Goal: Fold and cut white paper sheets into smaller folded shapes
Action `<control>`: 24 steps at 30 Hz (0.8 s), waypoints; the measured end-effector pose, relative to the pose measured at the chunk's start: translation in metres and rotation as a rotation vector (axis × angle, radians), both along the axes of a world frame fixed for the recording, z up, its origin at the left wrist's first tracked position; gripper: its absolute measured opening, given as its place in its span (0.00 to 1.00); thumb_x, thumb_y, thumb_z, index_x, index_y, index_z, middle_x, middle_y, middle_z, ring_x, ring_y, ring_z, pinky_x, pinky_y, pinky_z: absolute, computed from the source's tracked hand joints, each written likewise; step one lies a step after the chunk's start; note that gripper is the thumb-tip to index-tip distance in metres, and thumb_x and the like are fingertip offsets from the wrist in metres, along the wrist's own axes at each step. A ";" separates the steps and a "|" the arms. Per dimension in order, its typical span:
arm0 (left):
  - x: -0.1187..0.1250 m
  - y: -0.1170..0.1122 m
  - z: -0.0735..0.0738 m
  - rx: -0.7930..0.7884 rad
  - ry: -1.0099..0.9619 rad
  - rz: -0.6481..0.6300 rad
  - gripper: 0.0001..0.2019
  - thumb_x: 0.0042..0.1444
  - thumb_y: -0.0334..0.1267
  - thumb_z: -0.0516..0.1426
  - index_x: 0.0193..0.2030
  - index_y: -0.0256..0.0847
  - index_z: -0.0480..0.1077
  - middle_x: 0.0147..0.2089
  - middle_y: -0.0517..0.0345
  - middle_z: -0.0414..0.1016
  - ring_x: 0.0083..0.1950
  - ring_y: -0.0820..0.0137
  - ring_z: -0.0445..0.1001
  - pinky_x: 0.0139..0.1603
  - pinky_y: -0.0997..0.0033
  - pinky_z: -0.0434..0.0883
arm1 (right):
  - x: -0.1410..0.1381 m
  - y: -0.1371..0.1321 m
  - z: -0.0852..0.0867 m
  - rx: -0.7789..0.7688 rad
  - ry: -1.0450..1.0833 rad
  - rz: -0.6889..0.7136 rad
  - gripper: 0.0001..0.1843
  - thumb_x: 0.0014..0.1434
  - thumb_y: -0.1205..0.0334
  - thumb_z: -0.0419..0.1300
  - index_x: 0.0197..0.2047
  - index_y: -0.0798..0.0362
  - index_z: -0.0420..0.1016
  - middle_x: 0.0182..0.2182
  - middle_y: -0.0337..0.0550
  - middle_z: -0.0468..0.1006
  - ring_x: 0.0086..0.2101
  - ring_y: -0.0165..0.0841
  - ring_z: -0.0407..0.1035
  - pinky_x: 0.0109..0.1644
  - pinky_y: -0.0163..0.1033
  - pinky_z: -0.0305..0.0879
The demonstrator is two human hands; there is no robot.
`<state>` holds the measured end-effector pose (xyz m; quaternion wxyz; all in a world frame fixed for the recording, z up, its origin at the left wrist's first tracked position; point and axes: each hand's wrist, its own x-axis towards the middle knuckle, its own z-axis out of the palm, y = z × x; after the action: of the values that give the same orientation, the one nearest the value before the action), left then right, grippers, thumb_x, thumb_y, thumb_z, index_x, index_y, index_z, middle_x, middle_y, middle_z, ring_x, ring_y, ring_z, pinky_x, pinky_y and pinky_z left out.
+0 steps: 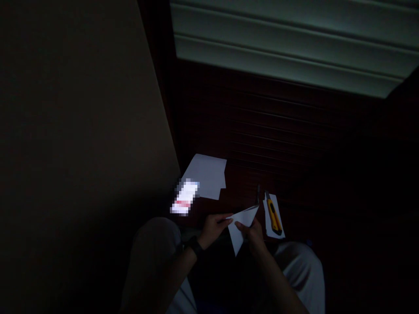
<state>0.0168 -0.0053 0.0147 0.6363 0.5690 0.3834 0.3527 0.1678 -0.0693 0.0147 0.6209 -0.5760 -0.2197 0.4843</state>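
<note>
A white sheet of paper folded into a triangle (241, 224) is held up between my two hands above my lap. My left hand (214, 227), with a dark band on its wrist, pinches the paper's left corner. On the right side my right hand (252, 232) grips it, thumb on the front face and fingers mostly hidden behind. Just right of that hand, a yellow utility knife (274, 216) lies on a small white piece of paper (279, 229). A thin dark tool (258, 192), too dim to name, shows behind the folded paper's upper tip.
Loose white sheets (207, 172) lie on the dark surface ahead to the left. Overlapping their near edge is a bright, pixelated phone-like screen (185, 198). A pale wall or panel (98, 109) rises at the left, and light slats (278, 43) cross the top. The scene is very dark.
</note>
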 end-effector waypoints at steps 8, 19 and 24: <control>0.001 -0.001 0.002 0.015 0.006 0.025 0.17 0.47 0.44 0.61 0.42 0.37 0.76 0.40 0.51 0.79 0.41 0.61 0.76 0.41 0.66 0.73 | 0.001 0.001 -0.004 0.001 -0.021 0.019 0.32 0.33 0.61 0.72 0.45 0.55 0.71 0.36 0.46 0.79 0.37 0.43 0.73 0.40 0.44 0.68; -0.004 0.003 0.006 0.013 0.038 0.053 0.18 0.47 0.45 0.60 0.41 0.36 0.76 0.40 0.50 0.79 0.39 0.61 0.77 0.38 0.67 0.73 | 0.014 0.011 0.015 0.089 0.062 0.053 0.29 0.38 0.57 0.70 0.45 0.52 0.70 0.32 0.42 0.79 0.31 0.38 0.73 0.37 0.43 0.68; -0.003 0.004 0.003 0.017 -0.001 0.068 0.18 0.50 0.44 0.59 0.45 0.37 0.74 0.42 0.52 0.78 0.41 0.61 0.77 0.39 0.66 0.74 | 0.019 0.025 0.019 0.105 0.060 0.085 0.29 0.37 0.58 0.71 0.44 0.51 0.69 0.31 0.40 0.79 0.31 0.38 0.73 0.37 0.43 0.68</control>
<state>0.0136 -0.0013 0.0179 0.6193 0.5609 0.3993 0.3774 0.1867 -0.0442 0.0339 0.6355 -0.5181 -0.2503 0.5149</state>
